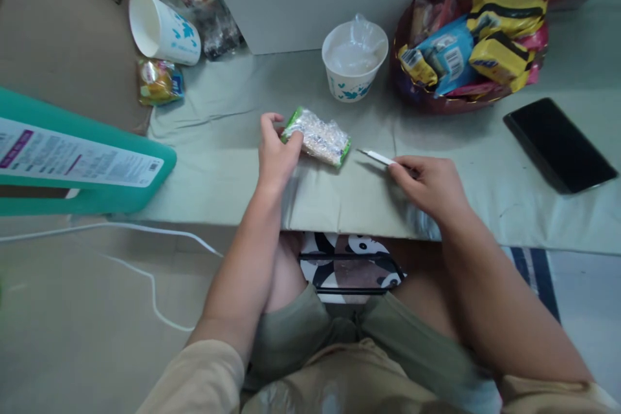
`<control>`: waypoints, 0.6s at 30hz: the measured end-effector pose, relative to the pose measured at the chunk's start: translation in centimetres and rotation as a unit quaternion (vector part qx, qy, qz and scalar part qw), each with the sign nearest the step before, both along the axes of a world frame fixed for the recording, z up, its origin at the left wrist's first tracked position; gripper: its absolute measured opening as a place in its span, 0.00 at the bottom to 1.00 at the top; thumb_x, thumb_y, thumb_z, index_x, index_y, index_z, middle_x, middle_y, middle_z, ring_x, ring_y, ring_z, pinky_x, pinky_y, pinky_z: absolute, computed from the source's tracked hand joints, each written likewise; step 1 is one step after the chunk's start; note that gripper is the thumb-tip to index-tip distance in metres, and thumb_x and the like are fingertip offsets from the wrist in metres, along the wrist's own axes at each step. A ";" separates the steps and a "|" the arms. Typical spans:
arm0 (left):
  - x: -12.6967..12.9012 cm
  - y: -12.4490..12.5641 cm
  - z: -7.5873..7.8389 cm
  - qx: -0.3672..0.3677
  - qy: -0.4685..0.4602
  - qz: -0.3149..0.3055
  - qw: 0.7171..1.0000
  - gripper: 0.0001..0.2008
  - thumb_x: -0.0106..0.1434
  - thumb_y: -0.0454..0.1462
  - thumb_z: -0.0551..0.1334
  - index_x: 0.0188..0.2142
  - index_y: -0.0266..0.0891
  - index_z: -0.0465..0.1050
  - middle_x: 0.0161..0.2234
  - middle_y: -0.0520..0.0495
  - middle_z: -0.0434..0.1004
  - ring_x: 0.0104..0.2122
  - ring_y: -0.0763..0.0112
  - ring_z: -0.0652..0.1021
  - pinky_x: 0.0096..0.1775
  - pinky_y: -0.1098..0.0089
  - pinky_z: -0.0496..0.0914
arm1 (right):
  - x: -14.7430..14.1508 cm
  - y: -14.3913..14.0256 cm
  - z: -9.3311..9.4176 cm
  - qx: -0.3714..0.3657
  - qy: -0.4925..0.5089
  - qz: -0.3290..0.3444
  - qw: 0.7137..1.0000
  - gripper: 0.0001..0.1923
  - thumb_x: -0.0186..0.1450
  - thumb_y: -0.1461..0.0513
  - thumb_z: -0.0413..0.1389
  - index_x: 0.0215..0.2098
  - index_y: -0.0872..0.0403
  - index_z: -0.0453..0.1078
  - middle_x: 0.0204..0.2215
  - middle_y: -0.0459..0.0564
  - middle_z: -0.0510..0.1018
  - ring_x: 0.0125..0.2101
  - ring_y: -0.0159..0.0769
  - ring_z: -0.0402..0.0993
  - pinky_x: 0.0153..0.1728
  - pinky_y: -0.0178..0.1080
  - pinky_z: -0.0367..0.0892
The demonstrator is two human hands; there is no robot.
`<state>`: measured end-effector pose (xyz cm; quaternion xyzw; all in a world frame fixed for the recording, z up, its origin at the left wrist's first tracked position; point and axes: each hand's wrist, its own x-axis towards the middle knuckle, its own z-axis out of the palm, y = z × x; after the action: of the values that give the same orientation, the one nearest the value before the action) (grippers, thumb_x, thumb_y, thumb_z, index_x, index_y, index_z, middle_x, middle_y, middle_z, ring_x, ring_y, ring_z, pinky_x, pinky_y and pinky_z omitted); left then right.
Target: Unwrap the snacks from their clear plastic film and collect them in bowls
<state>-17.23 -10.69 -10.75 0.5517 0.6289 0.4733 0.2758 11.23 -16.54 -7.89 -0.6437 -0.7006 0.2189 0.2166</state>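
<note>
Knees in olive shorts (310,330) fill the bottom of the view, with a panda-print bag (349,265) between them under the table edge. Left hand (275,155): fingers curled, thumb and fingers pinching the left end of a small snack packet (320,137). Packet: clear wrapper with green edges, pale crumbly contents visible, lying flat on the grey-green cloth (223,162) near the middle of the table. Right hand (429,181): fingers closed around a thin white tool (376,156), its tip pointing toward the packet's right end, just apart from it. Behind the packet stands a white paper cup (354,65) lined with clear plastic. A basket of wrapped snacks (470,45) sits to the right, and a black phone (557,142) lies well apart beyond the right hand. A second cup (162,29) lies tipped at far left.
</note>
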 end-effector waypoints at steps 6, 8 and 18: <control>0.5 -0.2 1.2 0.016 0.121 -0.049 0.991 0.16 0.53 0.32 0.71 0.41 0.44 0.75 0.44 0.46 0.75 0.47 0.59 0.77 0.56 0.57 0.71 | 1.5 1.3 -1.7 0.132 -0.082 -0.090 0.984 0.17 0.63 0.56 0.56 0.45 0.52 0.81 0.41 0.60 0.84 0.41 0.51 0.77 0.42 0.49 0.68; 1.1 -0.3 1.5 0.008 0.110 -0.092 0.990 0.16 0.53 0.34 0.72 0.41 0.44 0.77 0.42 0.47 0.76 0.44 0.61 0.77 0.51 0.60 0.72 | 0.9 1.5 -1.7 0.156 -0.068 -0.072 0.983 0.19 0.62 0.58 0.56 0.49 0.54 0.79 0.46 0.62 0.83 0.48 0.54 0.77 0.50 0.53 0.68; 3.6 -2.1 2.4 0.011 0.079 -0.264 0.961 0.03 0.61 0.36 0.67 0.32 0.43 0.82 0.34 0.48 0.72 0.32 0.69 0.73 0.36 0.66 0.70 | -2.8 0.9 -0.5 0.086 0.109 0.125 0.982 0.27 0.57 0.68 0.49 0.51 0.52 0.78 0.35 0.51 0.80 0.39 0.43 0.76 0.44 0.46 0.71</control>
<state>-13.65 -12.75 -8.38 0.7367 0.4756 0.3458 0.3340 8.45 -15.65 -8.40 -0.5027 -0.7636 0.2523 0.3170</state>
